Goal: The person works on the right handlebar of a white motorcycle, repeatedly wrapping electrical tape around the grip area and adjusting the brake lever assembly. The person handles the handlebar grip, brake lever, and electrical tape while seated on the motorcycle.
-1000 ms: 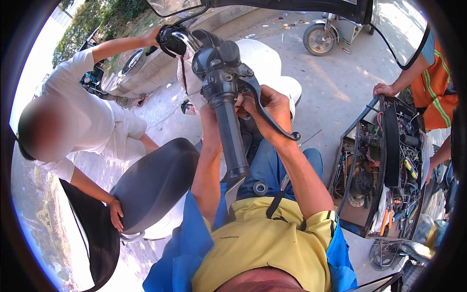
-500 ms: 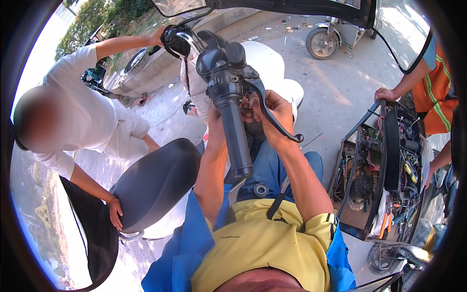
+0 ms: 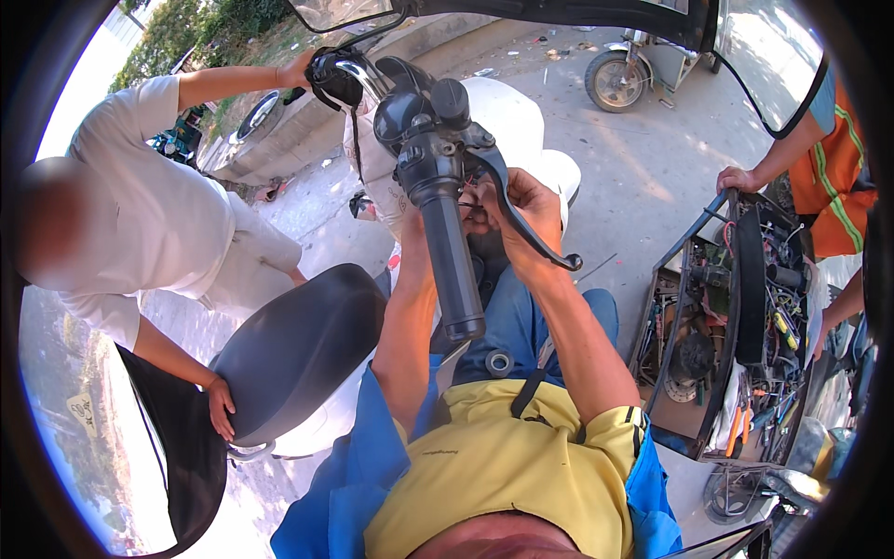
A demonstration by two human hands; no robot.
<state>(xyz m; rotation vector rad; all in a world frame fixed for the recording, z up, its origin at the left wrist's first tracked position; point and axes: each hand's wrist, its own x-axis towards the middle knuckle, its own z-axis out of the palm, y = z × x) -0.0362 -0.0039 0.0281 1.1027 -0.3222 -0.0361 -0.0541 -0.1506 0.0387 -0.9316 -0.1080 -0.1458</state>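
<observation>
A black scooter handlebar grip [image 3: 449, 256] points toward me, with a black brake lever [image 3: 508, 200] curving along its right side. Both my hands are low beside the grip, under the switch housing [image 3: 428, 160]. My left hand [image 3: 414, 224] is mostly covered by the grip; its fingertips show on the right, closed and meeting the other hand's. My right hand [image 3: 529, 207] reaches behind the lever, its fingers pinched on what looks like a thin dark wire [image 3: 472, 205]. Small reddish bits show near the fingertips, too small to tell.
At left a person in light clothes [image 3: 154, 177] holds the far handlebar end and rests a hand on the black seat [image 3: 298, 349]. An open tool box [image 3: 670, 424] full of tools and parts stands at right, beside a person in an orange vest [image 3: 829, 186].
My fingers have shifted slightly, the right hand's turning a little inward beneath the lever. The person at left has leaned further left and lower.
</observation>
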